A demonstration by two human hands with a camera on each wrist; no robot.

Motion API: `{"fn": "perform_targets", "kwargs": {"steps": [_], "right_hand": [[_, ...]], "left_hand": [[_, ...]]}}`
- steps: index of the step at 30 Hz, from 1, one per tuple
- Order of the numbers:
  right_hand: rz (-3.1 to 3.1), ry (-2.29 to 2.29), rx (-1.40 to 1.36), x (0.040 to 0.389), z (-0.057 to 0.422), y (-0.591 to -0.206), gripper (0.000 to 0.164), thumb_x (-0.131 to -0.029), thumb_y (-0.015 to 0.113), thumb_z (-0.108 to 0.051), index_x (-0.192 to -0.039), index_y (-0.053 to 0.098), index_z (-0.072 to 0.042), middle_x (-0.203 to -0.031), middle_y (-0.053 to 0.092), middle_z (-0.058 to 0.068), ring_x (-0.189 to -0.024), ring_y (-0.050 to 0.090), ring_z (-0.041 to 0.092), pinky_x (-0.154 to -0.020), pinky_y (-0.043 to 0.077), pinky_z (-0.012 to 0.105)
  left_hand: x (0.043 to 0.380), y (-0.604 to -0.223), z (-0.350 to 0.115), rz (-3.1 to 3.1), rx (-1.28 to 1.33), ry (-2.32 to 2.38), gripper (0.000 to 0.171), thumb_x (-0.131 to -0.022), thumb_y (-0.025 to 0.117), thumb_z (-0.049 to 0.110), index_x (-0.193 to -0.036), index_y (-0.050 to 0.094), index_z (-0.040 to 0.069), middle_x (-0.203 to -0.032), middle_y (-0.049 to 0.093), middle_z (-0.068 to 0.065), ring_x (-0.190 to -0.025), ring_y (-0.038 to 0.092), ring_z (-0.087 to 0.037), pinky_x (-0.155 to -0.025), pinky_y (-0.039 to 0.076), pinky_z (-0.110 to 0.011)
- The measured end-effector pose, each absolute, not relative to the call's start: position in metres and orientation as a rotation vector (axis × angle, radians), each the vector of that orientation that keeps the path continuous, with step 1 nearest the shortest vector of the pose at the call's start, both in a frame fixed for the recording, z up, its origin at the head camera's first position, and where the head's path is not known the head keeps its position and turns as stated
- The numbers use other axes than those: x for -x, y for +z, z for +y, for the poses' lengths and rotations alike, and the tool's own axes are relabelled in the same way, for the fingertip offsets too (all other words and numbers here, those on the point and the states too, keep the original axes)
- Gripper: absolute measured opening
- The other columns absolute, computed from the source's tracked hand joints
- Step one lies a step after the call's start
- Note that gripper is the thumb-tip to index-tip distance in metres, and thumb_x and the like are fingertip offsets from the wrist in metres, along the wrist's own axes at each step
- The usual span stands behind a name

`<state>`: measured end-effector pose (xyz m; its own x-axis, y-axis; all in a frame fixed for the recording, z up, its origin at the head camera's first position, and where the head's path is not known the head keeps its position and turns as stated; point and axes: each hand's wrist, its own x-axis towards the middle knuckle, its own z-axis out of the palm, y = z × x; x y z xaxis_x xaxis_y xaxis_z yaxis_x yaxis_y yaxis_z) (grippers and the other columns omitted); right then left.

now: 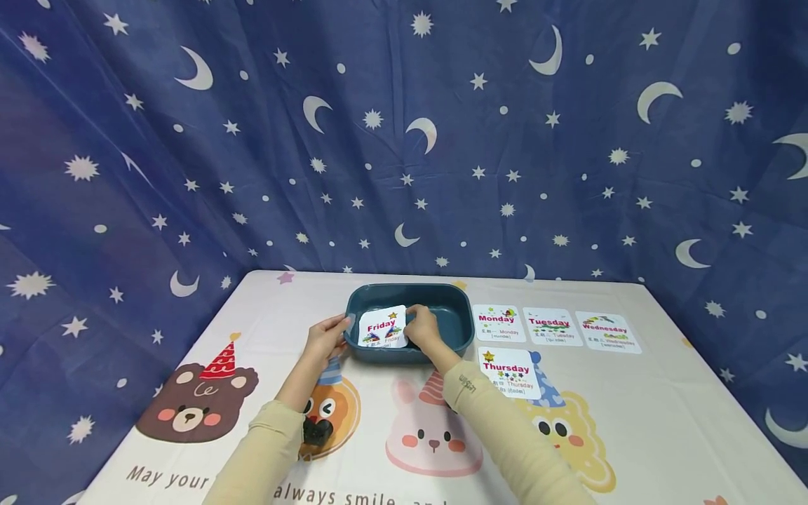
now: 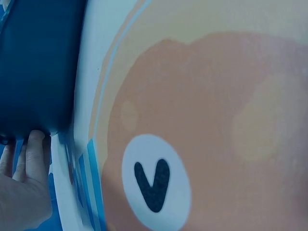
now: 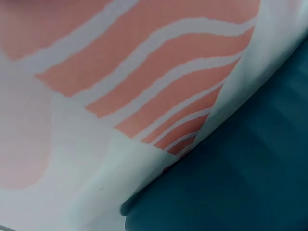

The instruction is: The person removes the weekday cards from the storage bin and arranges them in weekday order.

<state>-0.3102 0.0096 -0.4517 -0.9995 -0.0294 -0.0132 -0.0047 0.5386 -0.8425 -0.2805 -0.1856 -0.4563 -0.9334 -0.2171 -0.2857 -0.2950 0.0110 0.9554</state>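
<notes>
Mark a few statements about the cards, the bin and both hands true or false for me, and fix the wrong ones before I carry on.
1. The left hand is at the left end of the bin. True.
2. The Tuesday card lies between the Monday card and the Wednesday card. True.
3. The right hand is at the Monday card. False: it is at the right edge of the Friday card, in the bin.
4. The Thursday card lies nearer the person than the Monday card. True.
5. The bin is red. False: it is dark blue.
</notes>
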Motion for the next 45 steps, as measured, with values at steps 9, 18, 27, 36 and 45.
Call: {"fn": "perform_targets", "kwargs": {"steps": [9,18,27,36,45], "right_hand": [[2.752,-1.553,-0.048,0.3131,0.0105,-0.4509,0.033,-0.084,0.048,0.010,-0.113,0.063,0.005,-0.082,0.063,0.016,-0.056,0.037,0.013,-0.049,0.031,0.022],[2.784,-1.615,-0.125,0.3094,0.0108,-0.4528,0.023,-0.086,0.050,0.009,-0.102,0.067,0.007,-0.097,0.065,0.020,-0.084,0.056,0.025,-0.073,0.050,0.033],[2.764,-1.685,-0.071,0.3109,0.0116,-0.4521,0.017,-0.084,0.052,0.006,-0.096,0.064,0.006,-0.082,0.060,0.014,-0.073,0.051,0.018,-0.062,0.042,0.024],[2.726,-1.735,0.029,0.3096,0.0137,-0.4478,0.007,-0.093,0.050,-0.003,-0.098,0.050,0.001,-0.080,0.056,0.012,-0.072,0.049,0.018,-0.062,0.040,0.025],[2.515,-1.940,0.099,0.3135,0.0166,-0.4495,0.022,-0.092,0.045,0.005,-0.114,0.046,0.003,-0.087,0.059,0.019,-0.070,0.053,0.018,-0.057,0.043,0.023]], "left_hand": [[0.2811,-0.4581,-0.1861,2.177,0.519,2.128,0.045,-0.096,0.055,0.019,-0.136,0.047,0.001,-0.134,0.051,-0.025,-0.081,0.065,-0.007,-0.067,0.055,-0.018],[0.2778,-0.4614,-0.1866,2.156,0.547,2.120,0.045,-0.096,0.055,0.021,-0.136,0.047,0.001,-0.134,0.051,-0.024,-0.081,0.064,-0.006,-0.068,0.055,-0.018],[0.2776,-0.4586,-0.1855,2.163,0.554,2.119,0.046,-0.095,0.057,0.023,-0.134,0.049,0.002,-0.132,0.053,-0.024,-0.076,0.064,-0.004,-0.064,0.053,-0.016],[0.2783,-0.4571,-0.1858,2.166,0.538,2.116,0.045,-0.096,0.055,0.022,-0.136,0.047,0.002,-0.134,0.051,-0.025,-0.082,0.065,-0.006,-0.068,0.055,-0.017],[0.2802,-0.4585,-0.1845,2.160,0.535,2.131,0.045,-0.095,0.056,0.023,-0.135,0.049,0.002,-0.130,0.054,-0.023,-0.075,0.064,-0.003,-0.064,0.054,-0.016]]}}
